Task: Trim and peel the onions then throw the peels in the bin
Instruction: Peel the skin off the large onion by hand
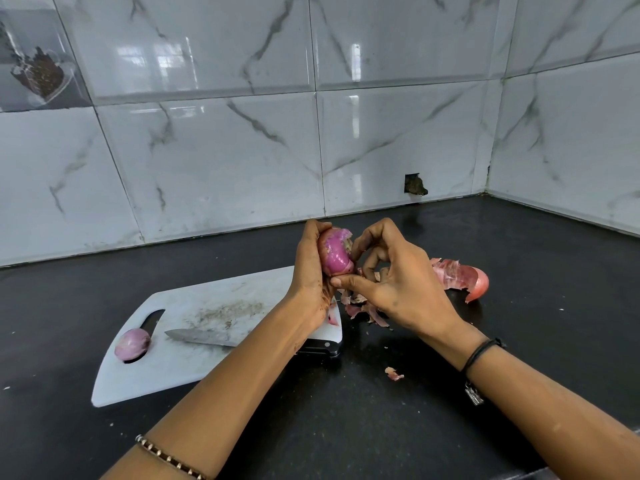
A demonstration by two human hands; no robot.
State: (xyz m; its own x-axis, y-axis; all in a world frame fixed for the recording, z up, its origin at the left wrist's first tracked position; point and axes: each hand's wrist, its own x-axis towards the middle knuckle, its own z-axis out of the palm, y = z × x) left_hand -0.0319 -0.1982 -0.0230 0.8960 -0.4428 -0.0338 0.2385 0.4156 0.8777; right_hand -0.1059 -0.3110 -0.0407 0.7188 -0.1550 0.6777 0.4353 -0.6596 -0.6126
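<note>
Grip: the held onion (335,252) is grasped by the left hand (311,271), whose fingers are curled round its far side, with the palm closed against its left flank. It is pinched by the right hand (391,282) as well: a bent forefinger is set against the torn skin at its upper end and the thumb is laid under its lower end. The onion is held clear of the countertop (346,427), above the right end of the cutting board (180,368). Glossy purple flesh is exposed on its near face, and a ragged collar of pale skin is seen at the top.

Items listed, left to right:
- Second onion (132,344), pale purple, is lodged at the board's handle slot, at the near left end.
- Knife (204,337) is laid flat on the board with its blade pointing left; its dark handle is partly hidden under the left forearm.
- Brown crumbs are scattered over the middle of the white board.
- Peels (363,308) are heaped on the countertop just right of the board, below the right hand.
- Single scrap of peel (394,374) is found nearer, well apart from the heap.
- Large husk of skin (464,275), pink and curled, is placed to the far right of the hands.

Surroundings: the black countertop is backed by a marbled tile wall (207,150), in which a small dark hole (415,184) is cut. A bracelet is worn on each wrist.
</note>
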